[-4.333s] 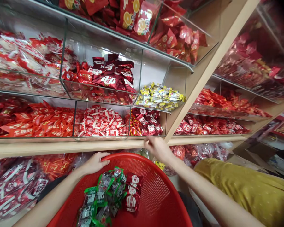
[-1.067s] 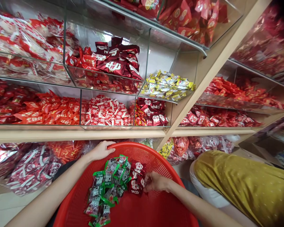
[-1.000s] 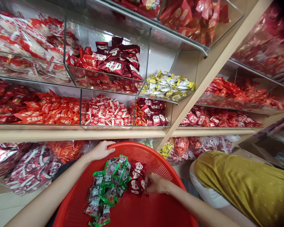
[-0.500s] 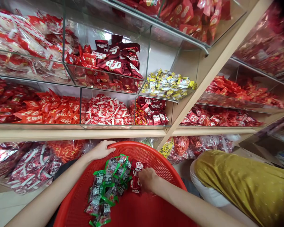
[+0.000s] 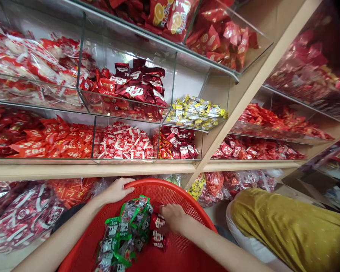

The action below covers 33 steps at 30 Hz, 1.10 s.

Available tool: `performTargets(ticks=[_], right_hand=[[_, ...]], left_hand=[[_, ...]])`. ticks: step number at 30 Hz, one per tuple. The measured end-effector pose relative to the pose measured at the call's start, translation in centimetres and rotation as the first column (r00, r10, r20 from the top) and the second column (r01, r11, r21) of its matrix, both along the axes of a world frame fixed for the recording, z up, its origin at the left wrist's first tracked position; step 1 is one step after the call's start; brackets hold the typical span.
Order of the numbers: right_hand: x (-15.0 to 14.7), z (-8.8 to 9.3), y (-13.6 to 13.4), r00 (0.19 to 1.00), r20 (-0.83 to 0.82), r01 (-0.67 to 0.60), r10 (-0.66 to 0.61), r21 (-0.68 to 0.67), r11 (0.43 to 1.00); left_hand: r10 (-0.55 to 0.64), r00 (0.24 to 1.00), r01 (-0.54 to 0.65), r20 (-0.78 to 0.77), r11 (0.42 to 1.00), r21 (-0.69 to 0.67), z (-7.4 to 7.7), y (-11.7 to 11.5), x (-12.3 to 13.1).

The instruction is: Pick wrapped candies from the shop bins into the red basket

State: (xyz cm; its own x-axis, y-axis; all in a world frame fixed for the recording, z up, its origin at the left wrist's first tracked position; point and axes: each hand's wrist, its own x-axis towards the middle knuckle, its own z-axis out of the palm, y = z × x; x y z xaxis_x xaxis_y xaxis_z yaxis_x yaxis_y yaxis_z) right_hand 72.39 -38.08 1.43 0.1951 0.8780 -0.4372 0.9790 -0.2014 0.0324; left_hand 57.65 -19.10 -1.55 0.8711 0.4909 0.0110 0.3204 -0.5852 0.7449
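A large red plastic basket point(image 5: 187, 196) with mesh walls fills the lower middle of the view. My left hand point(image 5: 119, 189) is closed over its far left rim. Inside, transparent-and-green candy packets point(image 5: 124, 230) lie in a heap on the left. To their right are several dark red candy packets point(image 5: 158, 238) with white lettering. My right hand point(image 5: 174, 218) reaches into the basket with its fingers curled at the upper end of these dark red packets. Its fingertips are partly hidden.
Wooden shelves point(image 5: 158, 167) with clear bins of wrapped candy stand ahead: red-and-white sweets point(image 5: 126, 141), yellow packets point(image 5: 197, 111) and dark red bags point(image 5: 141, 81). Bagged candy point(image 5: 28, 217) sits below. Another person in a mustard garment point(image 5: 286, 226) is close on the right.
The view has tilted up a little, so shelves and basket sit lower. My right hand has shifted to the upper end of the dark red packets. My left hand stays on the rim.
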Motion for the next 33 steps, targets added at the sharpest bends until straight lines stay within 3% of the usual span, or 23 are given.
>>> performTargets(ticks=[4,8,10,12,16,24,29,33], right_hand=[[3.3,5.1,0.7,0.998,-0.011,0.069,-0.068,0.278,0.958],[8.6,9.4,2.7,0.970,0.045,0.158,-0.237,0.625,0.764],[11.3,10.5,3.8,0.947,0.046,0.187,-0.318,0.725,0.662],[13.5,10.8,4.9,0.937,0.016,0.217,-0.350,0.757,0.616],[15.7,10.5,6.5,0.949,-0.018,0.225,-0.315,0.736,0.638],[14.7,10.9,7.8,0.957,0.103,0.137,-0.270,0.662,0.737],[13.9,11.3,7.5,0.963,0.108,0.112,-0.245,0.669,0.735],[14.0,11.1,7.3,0.976,0.030,0.125,-0.214,0.730,0.672]], left_hand=[[-0.019,1.000,0.019,0.021,1.000,0.001,0.1,0.0,0.1],[-0.018,1.000,0.018,0.012,1.000,-0.010,0.0,0.0,0.2],[0.000,1.000,0.000,0.013,1.000,-0.018,0.0,0.0,0.1],[0.003,1.000,-0.002,0.022,1.000,-0.026,0.0,0.0,0.1],[-0.023,0.999,0.024,0.027,0.999,-0.043,0.1,0.0,0.0],[-0.033,0.999,0.034,0.035,0.999,-0.026,0.3,-0.1,0.0],[-0.013,1.000,0.013,0.025,1.000,-0.005,0.2,-0.1,0.0],[-0.012,1.000,0.012,0.006,1.000,0.002,0.3,-0.1,0.0]])
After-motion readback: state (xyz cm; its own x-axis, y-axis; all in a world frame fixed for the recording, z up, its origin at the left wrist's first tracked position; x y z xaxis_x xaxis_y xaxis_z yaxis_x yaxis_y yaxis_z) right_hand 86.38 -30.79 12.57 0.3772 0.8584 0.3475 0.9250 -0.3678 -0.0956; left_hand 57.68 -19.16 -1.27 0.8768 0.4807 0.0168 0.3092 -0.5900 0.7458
